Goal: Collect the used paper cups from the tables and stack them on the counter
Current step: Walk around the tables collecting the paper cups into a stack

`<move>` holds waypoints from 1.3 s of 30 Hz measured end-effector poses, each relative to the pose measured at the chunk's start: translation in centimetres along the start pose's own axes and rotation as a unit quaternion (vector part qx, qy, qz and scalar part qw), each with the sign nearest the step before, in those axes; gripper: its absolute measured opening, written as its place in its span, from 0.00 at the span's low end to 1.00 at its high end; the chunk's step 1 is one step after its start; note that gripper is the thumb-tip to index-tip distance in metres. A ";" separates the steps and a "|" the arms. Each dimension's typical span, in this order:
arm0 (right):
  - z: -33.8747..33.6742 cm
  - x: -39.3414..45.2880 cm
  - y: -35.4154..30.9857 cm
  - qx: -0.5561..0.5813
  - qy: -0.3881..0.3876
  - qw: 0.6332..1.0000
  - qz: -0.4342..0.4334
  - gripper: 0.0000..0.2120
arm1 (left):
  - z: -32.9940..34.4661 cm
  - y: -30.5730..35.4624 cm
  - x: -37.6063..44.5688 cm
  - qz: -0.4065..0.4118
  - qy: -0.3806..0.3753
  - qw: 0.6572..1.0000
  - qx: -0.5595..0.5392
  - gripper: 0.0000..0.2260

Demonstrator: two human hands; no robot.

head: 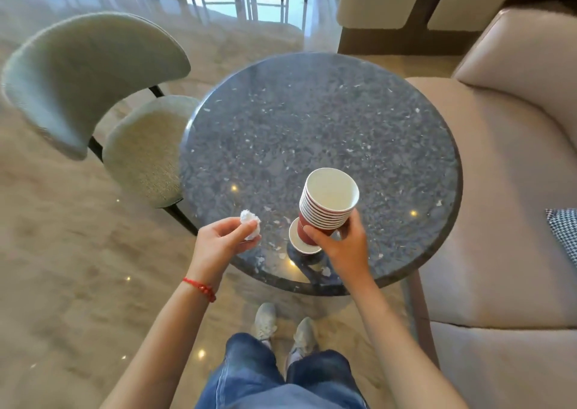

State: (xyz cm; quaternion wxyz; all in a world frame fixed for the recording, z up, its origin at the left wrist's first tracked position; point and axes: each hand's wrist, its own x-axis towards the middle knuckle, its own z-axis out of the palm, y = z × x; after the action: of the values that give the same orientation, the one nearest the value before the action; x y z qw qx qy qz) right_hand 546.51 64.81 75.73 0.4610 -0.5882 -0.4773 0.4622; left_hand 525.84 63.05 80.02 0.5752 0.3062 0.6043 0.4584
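My right hand grips a stack of several red paper cups with white insides. The bottom of the stack sits inside one more red cup that stands near the front edge of the round dark speckled table. To the left, my left hand pinches a crumpled white tissue just above the table's front left rim.
A pale green upholstered chair stands left of the table. A beige sofa runs along the right side, with a checkered cushion at the frame's edge. Polished marble floor surrounds the table. My feet are just below its front edge.
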 end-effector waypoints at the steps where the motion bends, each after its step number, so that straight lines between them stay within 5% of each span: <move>1: 0.1 0.1 0.3 -0.006 0.003 1.000 0.000 0.25 | 0.0 -0.2 0.1 -0.004 0.002 1.000 0.000 0.03; 24: 2.5 -0.9 8.3 -0.079 -0.031 0.994 0.068 0.40 | -0.6 -3.8 2.3 -0.057 0.025 0.998 -0.023 0.05; 32: 3.5 -1.2 8.0 -0.077 -0.002 0.995 0.070 0.33 | -1.0 -3.6 2.6 -0.057 0.044 0.997 -0.025 0.03; 39: 4.1 -0.9 5.3 -0.046 -0.063 0.995 0.070 0.25 | -2.3 -2.9 2.4 -0.047 0.053 0.997 -0.043 0.01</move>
State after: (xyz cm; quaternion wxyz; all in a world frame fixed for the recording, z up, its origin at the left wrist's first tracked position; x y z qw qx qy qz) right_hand 543.13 63.65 69.97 0.3692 -0.6102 -0.4838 0.5072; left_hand 523.72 63.59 76.19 0.5762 0.2280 0.6274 0.4715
